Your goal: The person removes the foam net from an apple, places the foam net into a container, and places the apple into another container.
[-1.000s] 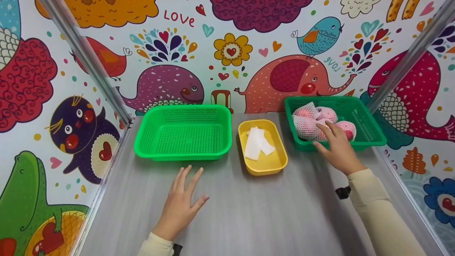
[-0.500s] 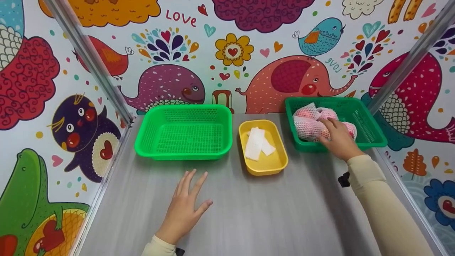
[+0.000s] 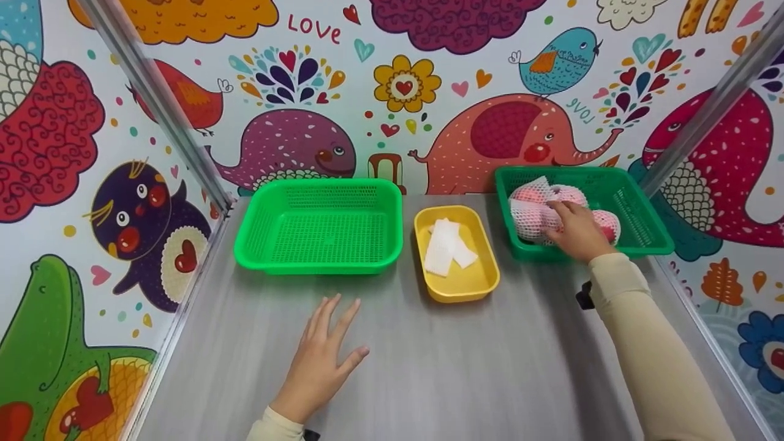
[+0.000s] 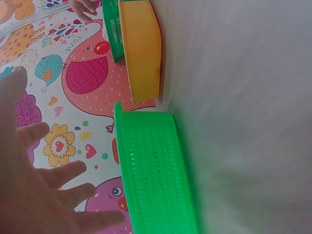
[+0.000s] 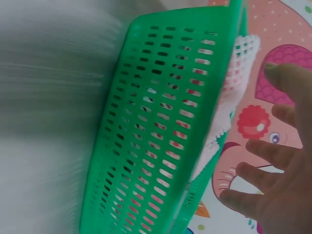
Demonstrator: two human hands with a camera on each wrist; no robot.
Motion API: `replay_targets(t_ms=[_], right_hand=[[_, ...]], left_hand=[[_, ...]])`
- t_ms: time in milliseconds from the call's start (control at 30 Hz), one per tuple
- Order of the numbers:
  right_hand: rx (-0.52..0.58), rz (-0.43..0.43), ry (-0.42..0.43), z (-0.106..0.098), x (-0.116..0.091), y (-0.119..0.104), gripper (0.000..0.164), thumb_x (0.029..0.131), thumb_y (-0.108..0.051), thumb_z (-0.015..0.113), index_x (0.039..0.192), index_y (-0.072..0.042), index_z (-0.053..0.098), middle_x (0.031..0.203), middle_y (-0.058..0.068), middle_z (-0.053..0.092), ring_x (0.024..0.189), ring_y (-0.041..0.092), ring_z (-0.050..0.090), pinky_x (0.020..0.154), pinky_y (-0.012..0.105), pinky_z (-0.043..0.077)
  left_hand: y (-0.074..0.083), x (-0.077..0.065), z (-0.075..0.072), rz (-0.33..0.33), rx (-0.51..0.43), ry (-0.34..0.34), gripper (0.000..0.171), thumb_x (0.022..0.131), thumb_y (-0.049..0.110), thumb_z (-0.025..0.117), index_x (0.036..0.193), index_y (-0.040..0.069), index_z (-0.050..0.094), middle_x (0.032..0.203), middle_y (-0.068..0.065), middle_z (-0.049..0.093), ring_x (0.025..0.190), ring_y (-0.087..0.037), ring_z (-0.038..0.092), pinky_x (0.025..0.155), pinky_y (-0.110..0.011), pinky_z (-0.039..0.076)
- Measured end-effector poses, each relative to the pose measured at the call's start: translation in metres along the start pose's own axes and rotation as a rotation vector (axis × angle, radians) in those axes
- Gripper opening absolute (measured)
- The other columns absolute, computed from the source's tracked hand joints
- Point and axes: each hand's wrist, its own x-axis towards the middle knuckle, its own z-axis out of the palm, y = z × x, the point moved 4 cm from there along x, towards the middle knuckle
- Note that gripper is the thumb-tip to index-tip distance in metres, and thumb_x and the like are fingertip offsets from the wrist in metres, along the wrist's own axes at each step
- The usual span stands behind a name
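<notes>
My right hand [image 3: 579, 231] hangs over the front of a dark green basket [image 3: 652, 250], fingers spread above its contents. Several round pinkish-red fruits in white foam nets [image 3: 528, 222] lie in that basket, partly covered by the hand. In the right wrist view, the right hand [image 5: 282, 165] shows loose fingers with nothing between them, beside the basket's slotted wall [image 5: 151, 126]. My left hand [image 3: 315, 361] hovers over the table with its fingers straight, nearest to a bright green basket [image 3: 318, 269]. The left wrist view shows the left hand [image 4: 53, 195] holding nothing.
Between the two baskets stands a yellow tray [image 3: 459, 294] with white foam net pieces [image 3: 444, 248] in it. A grey table [image 3: 429, 380] lies under everything. Patterned walls and metal posts [image 3: 159, 104] close off the back and sides.
My right hand has shifted slightly forward over the netted fruits, its fingers lower among them in the head view. The left hand has drifted a little right and toward me.
</notes>
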Motion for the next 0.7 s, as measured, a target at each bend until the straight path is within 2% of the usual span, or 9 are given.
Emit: replay_targets(t_ms=[133,233,400,600,700], right_hand=[[-0.024,-0.017,0.003,0.006,0.011,0.001,0.072,0.094,-0.033,0.071,0.153,-0.007,0.038,0.153,0.029,0.032,0.138,0.055,0.025,0.102,0.076,0.023],[-0.006,0.002,-0.016,0.010,0.016,0.002,0.076,0.093,-0.036,0.073,0.154,-0.010,0.036,0.155,0.025,0.033,0.140,0.053,0.025,0.103,0.076,0.023],[0.024,0.050,-0.068,0.017,0.019,0.001,0.087,0.090,-0.043,0.075,0.159,-0.017,0.029,0.158,0.021,0.032,0.141,0.051,0.024,0.101,0.076,0.024],[0.016,0.064,-0.083,0.024,0.022,0.000,0.090,0.089,-0.044,0.075,0.159,-0.015,0.027,0.157,0.023,0.032,0.139,0.052,0.026,0.099,0.075,0.028],[-0.001,0.088,-0.096,0.026,0.025,-0.001,0.092,0.089,-0.042,0.075,0.160,-0.014,0.024,0.158,0.026,0.027,0.140,0.054,0.024,0.098,0.075,0.029]], left_hand=[[0.001,0.001,0.003,0.003,0.003,-0.008,0.074,0.096,0.058,0.058,0.159,0.034,0.028,0.160,-0.014,0.029,0.149,-0.035,0.018,0.109,-0.067,0.027],[0.001,0.002,0.004,-0.004,-0.002,-0.016,0.073,0.096,0.059,0.057,0.159,0.036,0.026,0.160,-0.014,0.029,0.149,-0.035,0.018,0.109,-0.066,0.027],[0.002,0.001,0.006,-0.008,-0.003,-0.023,0.073,0.097,0.059,0.056,0.159,0.034,0.029,0.160,-0.012,0.028,0.149,-0.035,0.018,0.109,-0.067,0.027],[-0.002,0.001,0.006,-0.016,0.006,-0.024,0.074,0.096,0.060,0.056,0.159,0.037,0.025,0.161,-0.008,0.026,0.149,-0.035,0.019,0.109,-0.066,0.028],[-0.003,0.000,0.006,-0.030,0.002,-0.023,0.074,0.096,0.060,0.056,0.159,0.040,0.024,0.161,-0.008,0.027,0.149,-0.035,0.019,0.109,-0.066,0.028]])
